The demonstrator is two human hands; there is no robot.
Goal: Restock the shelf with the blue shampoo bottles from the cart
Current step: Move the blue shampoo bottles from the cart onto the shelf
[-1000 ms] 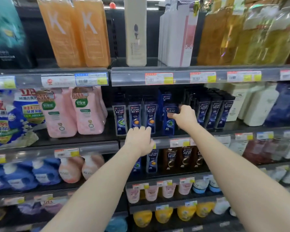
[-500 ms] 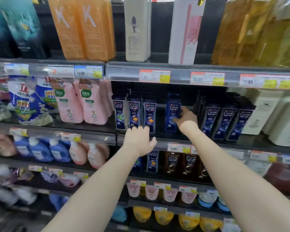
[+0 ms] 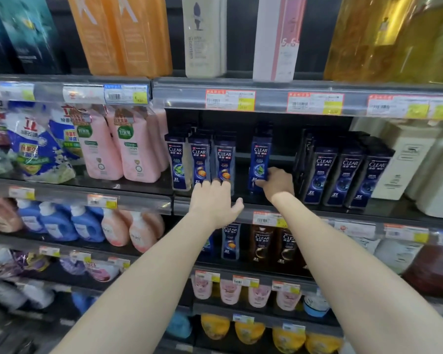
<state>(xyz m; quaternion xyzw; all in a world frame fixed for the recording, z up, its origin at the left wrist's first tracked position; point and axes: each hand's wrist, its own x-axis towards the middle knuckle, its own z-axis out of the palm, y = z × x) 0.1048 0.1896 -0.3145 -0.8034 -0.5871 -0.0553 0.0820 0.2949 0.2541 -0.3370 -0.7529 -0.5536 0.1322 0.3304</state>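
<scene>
Shampoo in a blue bottle [image 3: 261, 159] marked CLEAR stands upright in a gap on the shelf [image 3: 182, 206], the right hand [image 3: 276, 183] curled round its lower part. The left hand [image 3: 215, 203] holds nothing, fingers straight and thumb spread, its tips at the bases of three blue CLEAR bottles [image 3: 200, 162] just left. Darker CLEAR bottles [image 3: 348, 172] stand to the right.

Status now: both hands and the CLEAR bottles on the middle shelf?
right hand: grips the lone blue bottle low down.
lone blue bottle: upright, gaps either side.
left hand: open, fingertips at the foot of the left three bottles; contact unclear.
left three bottles: upright, side by side.
dark bottles: upright, right of the gap, untouched.
</scene>
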